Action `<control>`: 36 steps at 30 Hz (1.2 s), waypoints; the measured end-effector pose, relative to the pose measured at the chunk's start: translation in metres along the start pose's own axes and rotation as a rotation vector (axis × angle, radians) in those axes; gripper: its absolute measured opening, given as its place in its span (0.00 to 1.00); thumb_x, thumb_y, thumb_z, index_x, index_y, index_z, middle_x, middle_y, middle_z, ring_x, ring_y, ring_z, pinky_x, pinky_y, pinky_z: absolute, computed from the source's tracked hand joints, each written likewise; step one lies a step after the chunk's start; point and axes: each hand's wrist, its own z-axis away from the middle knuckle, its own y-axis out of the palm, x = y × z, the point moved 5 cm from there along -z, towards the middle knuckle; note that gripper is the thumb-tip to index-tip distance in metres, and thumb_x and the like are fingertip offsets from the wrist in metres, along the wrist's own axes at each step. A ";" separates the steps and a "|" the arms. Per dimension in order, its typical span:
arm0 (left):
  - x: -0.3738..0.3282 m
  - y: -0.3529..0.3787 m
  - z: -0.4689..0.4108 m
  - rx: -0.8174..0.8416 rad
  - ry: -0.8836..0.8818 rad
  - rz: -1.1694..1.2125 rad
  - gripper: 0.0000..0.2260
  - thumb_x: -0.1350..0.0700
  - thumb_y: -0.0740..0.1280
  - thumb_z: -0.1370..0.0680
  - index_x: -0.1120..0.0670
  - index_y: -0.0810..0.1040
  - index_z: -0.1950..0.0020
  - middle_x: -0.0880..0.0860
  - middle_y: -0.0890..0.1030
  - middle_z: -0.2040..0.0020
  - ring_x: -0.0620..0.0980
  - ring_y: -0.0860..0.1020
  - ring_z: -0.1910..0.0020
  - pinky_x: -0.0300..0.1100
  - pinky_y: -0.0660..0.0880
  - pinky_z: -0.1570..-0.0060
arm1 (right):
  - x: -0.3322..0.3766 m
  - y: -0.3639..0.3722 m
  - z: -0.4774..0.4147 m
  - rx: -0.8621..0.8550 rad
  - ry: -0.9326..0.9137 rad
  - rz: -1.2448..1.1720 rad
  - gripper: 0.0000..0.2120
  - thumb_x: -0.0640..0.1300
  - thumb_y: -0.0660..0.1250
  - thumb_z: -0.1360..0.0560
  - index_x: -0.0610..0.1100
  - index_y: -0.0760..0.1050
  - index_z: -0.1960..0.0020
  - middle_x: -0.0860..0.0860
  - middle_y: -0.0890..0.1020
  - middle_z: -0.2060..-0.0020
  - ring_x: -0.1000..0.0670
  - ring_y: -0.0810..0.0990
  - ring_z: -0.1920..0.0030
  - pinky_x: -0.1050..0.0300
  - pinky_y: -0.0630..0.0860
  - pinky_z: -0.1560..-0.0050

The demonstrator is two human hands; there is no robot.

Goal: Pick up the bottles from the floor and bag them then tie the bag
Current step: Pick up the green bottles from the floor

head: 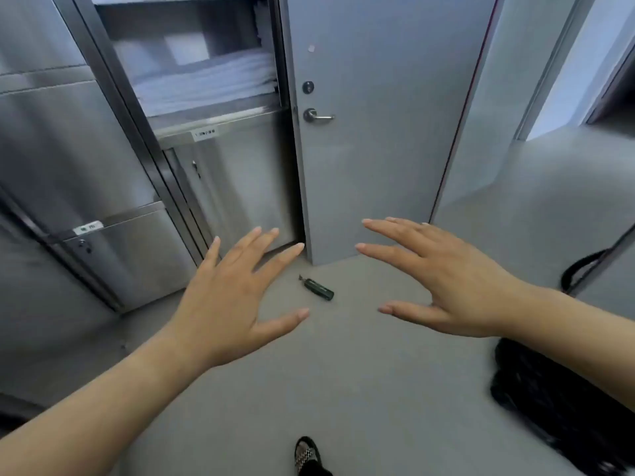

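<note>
My left hand [233, 297] and right hand [457, 286] are both spread wide, fingers straight and apart, palms down, holding nothing and touching nothing. They hang over the floor [360, 372] with a gap between them. In that gap, a little farther out than my thumbs, lies the bottle [318, 288], clear of both hands. It is small and dark and lies on its side on the floor. Its long axis runs from far left to near right, the narrow end with a small dark tip pointing far left and the blunt end near right. Just beyond it stands the lower edge of the door [371, 166], and to the left of that is the steel cabinet [103, 166]. A crumpled black bag [549, 407] lies on the floor at the near right, partly under my right forearm. My shoe [307, 456] shows at the near edge.
</note>
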 end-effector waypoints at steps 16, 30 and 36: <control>0.109 0.114 -0.195 0.140 -0.029 0.094 0.36 0.28 0.40 0.32 0.38 0.48 0.25 0.48 0.52 0.22 0.51 0.48 0.23 0.61 0.48 0.27 | -0.144 0.101 -0.159 0.156 0.169 -0.075 0.32 0.69 0.49 0.26 0.54 0.59 0.27 0.51 0.59 0.25 0.45 0.61 0.27 0.42 0.65 0.32; 0.162 0.193 -0.331 0.251 -0.152 0.116 0.37 0.27 0.40 0.32 0.39 0.50 0.25 0.50 0.54 0.22 0.50 0.50 0.23 0.59 0.49 0.27 | -0.289 0.181 -0.255 0.301 0.142 -0.171 0.33 0.70 0.47 0.27 0.55 0.58 0.27 0.52 0.57 0.24 0.46 0.61 0.27 0.45 0.61 0.30; 0.193 0.226 -0.400 0.314 -0.367 0.124 0.37 0.27 0.40 0.32 0.40 0.49 0.25 0.50 0.54 0.22 0.50 0.50 0.23 0.58 0.49 0.27 | -0.372 0.226 -0.346 0.375 0.001 -0.248 0.34 0.70 0.46 0.27 0.54 0.57 0.27 0.53 0.57 0.24 0.48 0.59 0.26 0.50 0.60 0.29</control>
